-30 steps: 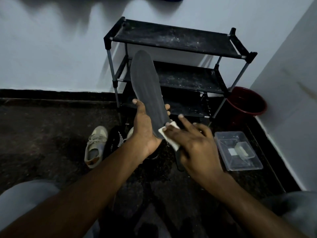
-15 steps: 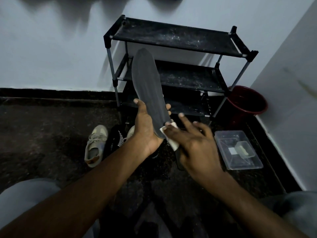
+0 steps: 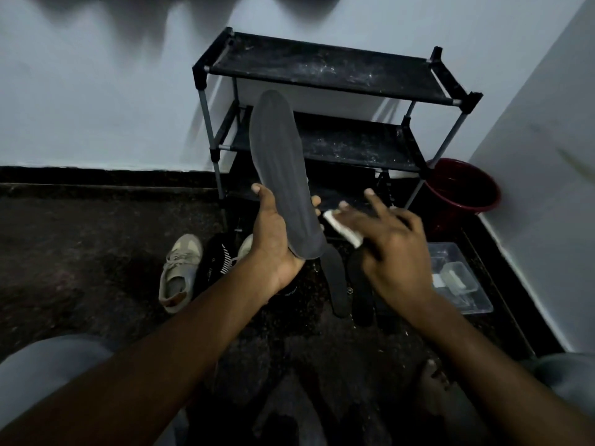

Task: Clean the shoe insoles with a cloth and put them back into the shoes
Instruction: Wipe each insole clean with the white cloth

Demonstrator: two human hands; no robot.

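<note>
My left hand (image 3: 273, 233) grips the heel end of a long dark grey insole (image 3: 280, 162), which stands nearly upright with its toe toward the rack. My right hand (image 3: 392, 249) holds a small folded white cloth (image 3: 343, 227) just right of the insole's lower part, a little apart from it, fingers spread. Two black insoles (image 3: 336, 284) lie on the floor under my right hand. A beige sneaker (image 3: 178, 272) lies on the floor to the left, with a black shoe (image 3: 214, 262) beside it and another pale shoe toe (image 3: 246, 246) partly hidden behind my left wrist.
A black shoe rack (image 3: 325, 72) with dusty shelves stands against the white wall. A dark red bucket (image 3: 463, 188) sits in the right corner, and a clear plastic box (image 3: 457, 278) lies on the dark floor at the right. My grey-clad knees frame the bottom corners.
My right hand with the cloth has moved right, off the lower part of the insole, uncovering the two black insoles on the floor. The left hand still holds the grey insole.
</note>
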